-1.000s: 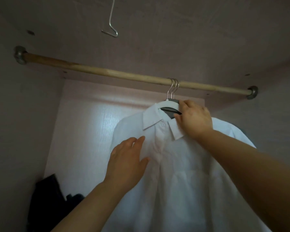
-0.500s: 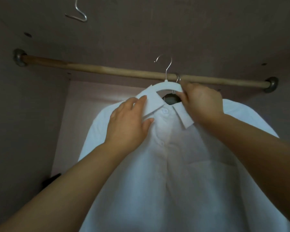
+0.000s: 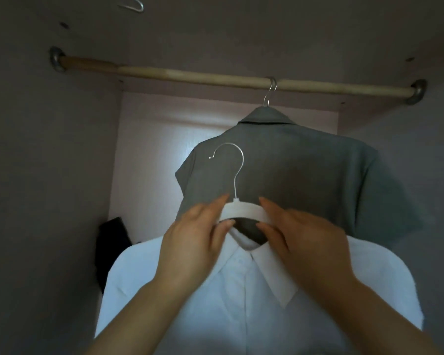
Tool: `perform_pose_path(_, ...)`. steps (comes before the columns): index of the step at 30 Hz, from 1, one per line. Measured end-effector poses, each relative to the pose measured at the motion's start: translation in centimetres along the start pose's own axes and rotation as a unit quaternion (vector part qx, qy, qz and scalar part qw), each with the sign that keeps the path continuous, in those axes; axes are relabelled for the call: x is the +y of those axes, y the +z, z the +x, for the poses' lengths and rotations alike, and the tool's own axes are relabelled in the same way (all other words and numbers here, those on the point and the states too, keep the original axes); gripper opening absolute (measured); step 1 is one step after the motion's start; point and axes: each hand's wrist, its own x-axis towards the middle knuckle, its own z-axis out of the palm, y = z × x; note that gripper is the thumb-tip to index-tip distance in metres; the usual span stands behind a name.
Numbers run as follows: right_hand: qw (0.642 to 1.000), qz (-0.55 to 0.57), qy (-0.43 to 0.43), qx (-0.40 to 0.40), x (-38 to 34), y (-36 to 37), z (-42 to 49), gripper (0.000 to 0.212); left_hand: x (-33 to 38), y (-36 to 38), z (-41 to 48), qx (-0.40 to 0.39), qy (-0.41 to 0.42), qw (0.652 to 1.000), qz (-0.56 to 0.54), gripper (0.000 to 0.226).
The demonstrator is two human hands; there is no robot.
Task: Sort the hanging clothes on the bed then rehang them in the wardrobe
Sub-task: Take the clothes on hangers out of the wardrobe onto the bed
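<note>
A white collared shirt [image 3: 241, 298] sits on a white hanger [image 3: 244, 211] whose metal hook points up, free of the rail and well below it. My left hand [image 3: 195, 244] pinches the hanger's left side at the collar. My right hand [image 3: 300, 237] pinches the hanger's right side. Behind the white shirt, a grey short-sleeved shirt [image 3: 300, 175] hangs by its hook from the wooden rail [image 3: 215, 78] inside the wardrobe.
The rail runs between two metal end sockets, with bare length to the left of the grey shirt. A loose wire hook [image 3: 132, 3] shows at the top left. Dark clothing [image 3: 113, 242] lies low at the wardrobe's back left. Wardrobe walls close in on both sides.
The white shirt's hanger came off the rail and dropped lower toward me. My left hand moved from the shirt front to the hanger. The grey shirt behind is now exposed.
</note>
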Motion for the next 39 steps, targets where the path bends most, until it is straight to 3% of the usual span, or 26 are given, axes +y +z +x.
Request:
perform_pose_path(7,0.993,-0.019,0.070,-0.088,-5.9,-7.1,-8.8,0.058,2.5,-1.4,-10.7,-0.064,-0.011,0.996,-0.068,0.039)
perform_pose_path(14,0.972,-0.080,0.158,-0.154,-14.3,-19.3,-16.3,0.039,7.0,-6.0,-20.6,-0.144,0.020,0.973,-0.180,0.039)
perform_pose_path(21,0.929,-0.192,0.234,-0.214,-21.4,-34.4,-19.2,0.028,15.6,-11.7,-27.2,-0.192,0.080,0.919,-0.334,0.036)
perform_pose_path(26,0.881,-0.295,0.287,-0.234,-25.9,-46.5,-20.5,0.029,23.9,-16.2,-31.3,-0.238,0.135,0.861,-0.430,0.036)
perform_pose_path(32,0.802,-0.418,0.348,-0.247,-35.2,-62.1,-19.7,0.029,34.4,-24.9,-37.6,-0.233,0.221,0.754,-0.573,0.034)
perform_pose_path(39,0.644,-0.597,0.405,-0.255,-52.9,-80.7,-15.9,0.032,45.5,-42.9,-47.1,-0.257,0.316,0.580,-0.706,0.038)
